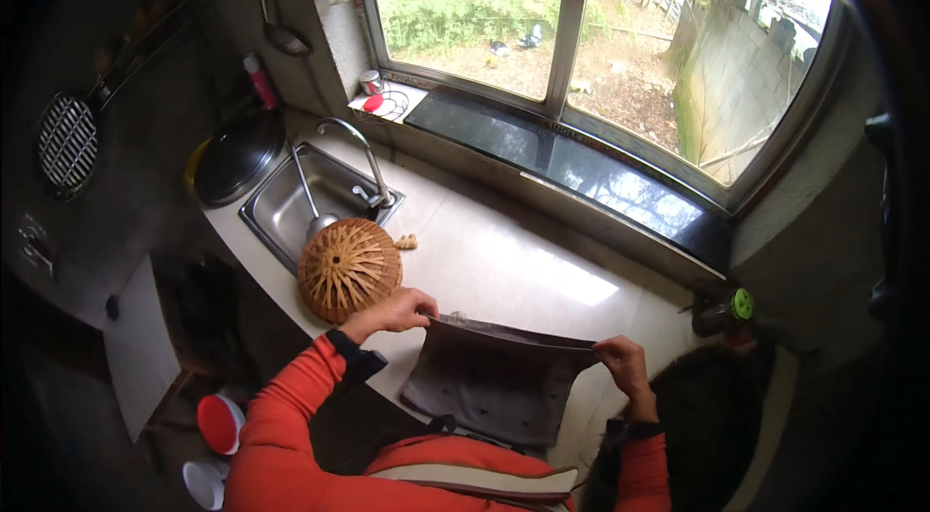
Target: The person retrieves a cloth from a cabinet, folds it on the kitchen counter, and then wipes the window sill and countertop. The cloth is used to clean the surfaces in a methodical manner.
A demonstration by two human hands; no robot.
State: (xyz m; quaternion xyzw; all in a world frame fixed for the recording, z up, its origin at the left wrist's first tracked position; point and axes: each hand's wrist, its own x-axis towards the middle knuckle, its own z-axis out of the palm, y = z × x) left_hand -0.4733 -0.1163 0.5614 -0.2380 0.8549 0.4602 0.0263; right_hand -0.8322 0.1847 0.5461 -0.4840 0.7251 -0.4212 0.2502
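A dark grey-brown cloth [501,381] hangs stretched between my two hands over the front of the pale countertop [472,243]. My left hand [396,310] pinches its upper left corner, just right of an upturned woven wicker basket [350,268]. The upper right corner is gripped by my right hand [626,363]. Behind the basket lies a piece of ginger root [407,242]. A long-handled metal ladle [305,181] leans in the stainless steel sink [280,199], its bowl partly hidden by the basket.
Beside the sink are a chrome faucet [374,163] and a black pan lid [240,159]. A green-lidded jar [741,305] stands at the counter's right end. Along the window runs a black stone sill [552,156]. A red-and-white bowl [221,424] is low at left.
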